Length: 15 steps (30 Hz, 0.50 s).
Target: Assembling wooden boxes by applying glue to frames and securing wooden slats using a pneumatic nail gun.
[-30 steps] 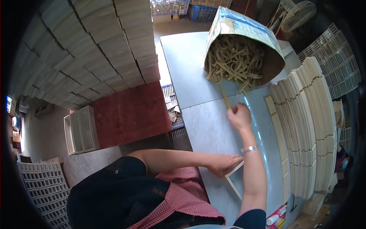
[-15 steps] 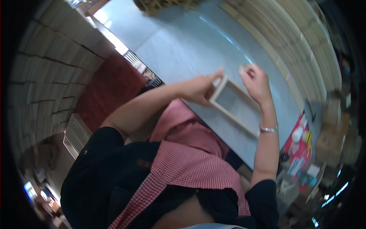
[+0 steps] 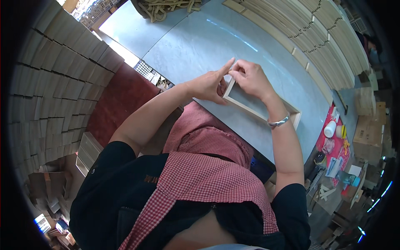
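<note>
A rectangular frame of pale wood [image 3: 246, 108] lies on the grey-white tabletop [image 3: 183, 58], near its front edge. My left hand [image 3: 208, 86] grips the short left side of the frame, with one finger stretched out past the far left corner. At that same corner my right hand [image 3: 253, 80] is closed in a pinch. Whatever sits between its fingertips is hidden. My right forearm passes over the frame's right part and covers some of its far side.
Stacked wooden strips [image 3: 308, 31] line the table's far right. A bundle of tan strips [image 3: 168, 8] lies at the far edge. Piled wooden pieces [image 3: 54, 83] rise on the left. Bottles, including a white one [image 3: 330, 129], and cardboard boxes [image 3: 368, 133] stand on the right.
My right hand has moved left, from above the frame to its far left corner beside my left hand. The frame has shifted slightly left and toward me.
</note>
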Each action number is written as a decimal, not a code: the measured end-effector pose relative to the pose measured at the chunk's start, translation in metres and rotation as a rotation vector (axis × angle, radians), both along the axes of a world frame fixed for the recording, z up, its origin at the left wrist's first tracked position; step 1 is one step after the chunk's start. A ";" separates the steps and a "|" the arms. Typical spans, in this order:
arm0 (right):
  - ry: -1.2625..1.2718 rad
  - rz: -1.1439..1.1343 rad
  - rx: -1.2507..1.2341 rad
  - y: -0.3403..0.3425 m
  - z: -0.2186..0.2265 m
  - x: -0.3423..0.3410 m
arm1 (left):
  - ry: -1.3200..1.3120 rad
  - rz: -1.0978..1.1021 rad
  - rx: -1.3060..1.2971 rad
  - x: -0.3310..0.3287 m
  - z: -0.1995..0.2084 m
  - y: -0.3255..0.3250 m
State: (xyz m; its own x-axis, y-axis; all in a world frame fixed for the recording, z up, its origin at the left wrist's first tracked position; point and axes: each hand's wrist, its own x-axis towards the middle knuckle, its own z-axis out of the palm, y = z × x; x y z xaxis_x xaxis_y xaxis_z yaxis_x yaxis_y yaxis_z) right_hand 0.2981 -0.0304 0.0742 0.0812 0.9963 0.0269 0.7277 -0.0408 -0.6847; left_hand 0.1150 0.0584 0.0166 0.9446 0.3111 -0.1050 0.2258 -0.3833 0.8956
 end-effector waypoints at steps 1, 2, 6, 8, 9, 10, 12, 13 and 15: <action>-0.019 0.062 -0.042 -0.002 0.000 -0.002 | 0.060 -0.003 -0.018 0.000 0.002 0.000; -0.020 0.064 -0.043 -0.004 0.000 -0.004 | 0.059 0.000 -0.020 0.000 0.000 0.000; -0.154 -0.004 0.024 -0.033 0.008 -0.017 | -0.135 -0.023 0.195 0.001 -0.011 0.003; -0.390 -0.049 -0.062 -0.050 0.022 -0.026 | -0.147 0.003 0.284 0.002 -0.015 0.006; -0.386 -0.045 -0.071 -0.060 0.028 -0.037 | -0.163 0.022 0.377 0.003 -0.016 0.007; -0.361 -0.038 -0.098 -0.070 0.035 -0.053 | -0.180 0.039 0.471 0.005 -0.017 0.007; -0.375 -0.004 -0.016 -0.088 0.026 -0.084 | -0.199 0.039 0.557 0.009 -0.016 0.005; -0.416 0.021 0.093 -0.096 0.011 -0.094 | -0.171 0.032 0.549 0.010 -0.014 0.005; -0.392 -0.010 0.037 -0.106 -0.006 -0.091 | -0.128 0.017 0.533 0.013 -0.010 0.007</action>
